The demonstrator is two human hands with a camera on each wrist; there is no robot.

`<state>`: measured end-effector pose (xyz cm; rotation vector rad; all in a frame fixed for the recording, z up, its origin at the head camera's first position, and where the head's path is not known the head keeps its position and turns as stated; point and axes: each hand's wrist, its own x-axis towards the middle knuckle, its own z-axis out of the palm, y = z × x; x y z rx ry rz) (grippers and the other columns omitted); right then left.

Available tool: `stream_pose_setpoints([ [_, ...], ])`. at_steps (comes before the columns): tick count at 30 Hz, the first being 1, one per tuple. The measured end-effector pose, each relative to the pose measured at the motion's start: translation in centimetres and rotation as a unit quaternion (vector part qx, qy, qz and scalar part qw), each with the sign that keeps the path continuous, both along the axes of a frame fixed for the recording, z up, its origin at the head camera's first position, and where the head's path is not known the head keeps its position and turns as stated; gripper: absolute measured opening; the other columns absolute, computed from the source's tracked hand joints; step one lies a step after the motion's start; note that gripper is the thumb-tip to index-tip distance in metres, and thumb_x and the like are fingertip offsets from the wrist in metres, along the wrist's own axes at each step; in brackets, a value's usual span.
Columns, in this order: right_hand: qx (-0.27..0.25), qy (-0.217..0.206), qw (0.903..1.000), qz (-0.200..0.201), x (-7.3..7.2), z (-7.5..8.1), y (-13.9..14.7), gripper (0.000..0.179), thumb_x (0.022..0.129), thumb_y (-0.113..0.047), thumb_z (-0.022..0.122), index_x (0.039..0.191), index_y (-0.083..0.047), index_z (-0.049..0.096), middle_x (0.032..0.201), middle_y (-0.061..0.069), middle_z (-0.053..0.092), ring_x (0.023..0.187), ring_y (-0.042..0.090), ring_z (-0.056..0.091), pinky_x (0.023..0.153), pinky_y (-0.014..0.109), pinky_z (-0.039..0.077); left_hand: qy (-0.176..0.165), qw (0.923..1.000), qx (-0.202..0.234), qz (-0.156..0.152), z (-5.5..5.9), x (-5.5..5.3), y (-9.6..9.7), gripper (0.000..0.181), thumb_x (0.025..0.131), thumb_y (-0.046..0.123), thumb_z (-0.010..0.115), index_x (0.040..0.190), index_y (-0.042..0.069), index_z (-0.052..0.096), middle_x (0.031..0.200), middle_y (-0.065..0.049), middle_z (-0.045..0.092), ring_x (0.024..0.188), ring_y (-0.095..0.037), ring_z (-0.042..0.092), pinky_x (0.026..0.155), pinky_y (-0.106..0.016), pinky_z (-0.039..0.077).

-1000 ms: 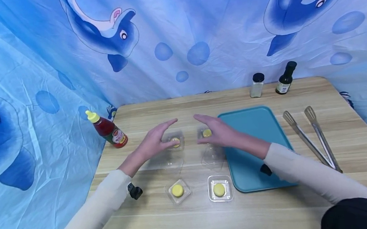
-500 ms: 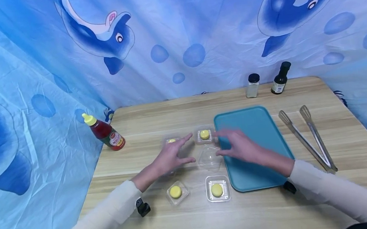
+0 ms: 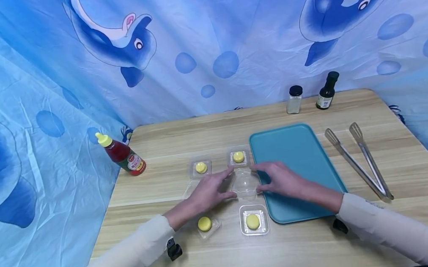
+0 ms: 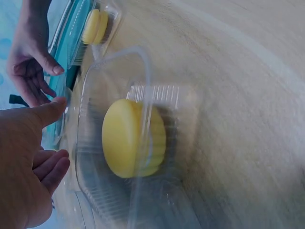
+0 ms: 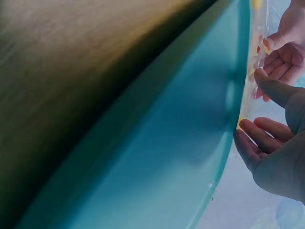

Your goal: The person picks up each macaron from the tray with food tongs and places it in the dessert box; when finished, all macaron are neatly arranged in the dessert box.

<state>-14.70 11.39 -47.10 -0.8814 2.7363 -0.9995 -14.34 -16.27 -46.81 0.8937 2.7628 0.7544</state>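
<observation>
Both hands flank a clear plastic domed lid (image 3: 245,184), joined to an open clear box holding a yellow macaron (image 3: 238,156). My left hand (image 3: 211,191) is at the lid's left edge, thumb apart from the relaxed fingers. At its right edge is my right hand (image 3: 282,181), over the side of the blue tray (image 3: 295,143). Whether the fingertips touch the lid is hard to tell. Close below the left wrist, in the left wrist view, a yellow macaron (image 4: 121,138) sits in a clear box. Another macaron (image 3: 252,221) lies in the near right box (image 3: 255,232).
A further boxed macaron (image 3: 201,167) is at the far left. Metal tongs (image 3: 369,166) lie right of the tray. A red sauce bottle (image 3: 126,158) stands left; a black-capped shaker (image 3: 294,100) and a dark bottle (image 3: 327,92) stand along the back edge.
Both hands have come from the far boxes toward the near side and right, then closed in from either side on the domed lid. The head view has shifted slightly.
</observation>
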Motion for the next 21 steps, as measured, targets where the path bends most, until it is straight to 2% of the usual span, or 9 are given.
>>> stream_pose_setpoints([
  [4, -0.002, 0.003, 1.0, -0.005, 0.16, -0.25, -0.14, 0.067, 0.08, -0.016, 0.095, 0.138, 0.003, 0.067, 0.134, 0.02, 0.07, 0.128, 0.039, 0.064, 0.111, 0.055, 0.052, -0.006, 0.9999, 0.008, 0.007, -0.29, 0.14, 0.24, 0.084, 0.088, 0.032, 0.089, 0.157, 0.005, 0.049, 0.135, -0.015, 0.071, 0.116, -0.027, 0.072, 0.102, -0.04, 0.059],
  [12, -0.017, 0.02, 0.9996, -0.014, 0.34, -0.77, -0.34, 0.055, 0.081, -0.015, 0.094, 0.129, 0.001, 0.073, 0.126, 0.016, 0.075, 0.12, 0.035, 0.068, 0.106, 0.053, 0.055, -0.019, 0.9985, 0.05, 0.014, -0.37, 0.29, 0.48, 0.077, 0.088, 0.02, 0.088, 0.155, 0.006, 0.052, 0.113, -0.01, 0.079, 0.102, -0.019, 0.077, 0.096, -0.034, 0.062],
  [17, -0.065, -0.025, 0.9973, -0.022, 0.34, -0.41, -0.3, 0.049, 0.084, -0.007, 0.091, 0.129, 0.002, 0.073, 0.111, 0.013, 0.077, 0.097, 0.024, 0.072, 0.086, 0.04, 0.063, -0.023, 0.9967, 0.075, 0.022, -0.03, 0.25, 0.54, 0.075, 0.087, 0.016, 0.089, 0.153, 0.006, 0.054, 0.111, -0.008, 0.079, 0.099, -0.016, 0.076, 0.094, -0.029, 0.061],
  [19, -0.094, -0.047, 0.994, -0.027, 0.24, -0.11, -0.26, 0.044, 0.086, -0.003, 0.088, 0.128, 0.003, 0.073, 0.109, 0.014, 0.077, 0.089, 0.019, 0.071, 0.077, 0.032, 0.063, -0.027, 0.9957, 0.085, 0.024, 0.19, 0.14, 0.48, 0.075, 0.087, 0.014, 0.089, 0.153, 0.007, 0.055, 0.117, -0.009, 0.077, 0.1, -0.016, 0.076, 0.094, -0.026, 0.061],
  [21, -0.124, -0.065, 0.9895, -0.038, 0.1, 0.21, -0.25, 0.038, 0.088, 0.0, 0.085, 0.125, 0.003, 0.075, 0.11, 0.015, 0.078, 0.087, 0.017, 0.073, 0.075, 0.027, 0.063, -0.03, 0.995, 0.093, 0.021, 0.44, -0.01, 0.37, 0.075, 0.087, 0.013, 0.088, 0.153, 0.008, 0.055, 0.125, -0.011, 0.075, 0.103, -0.017, 0.075, 0.094, -0.024, 0.06],
])
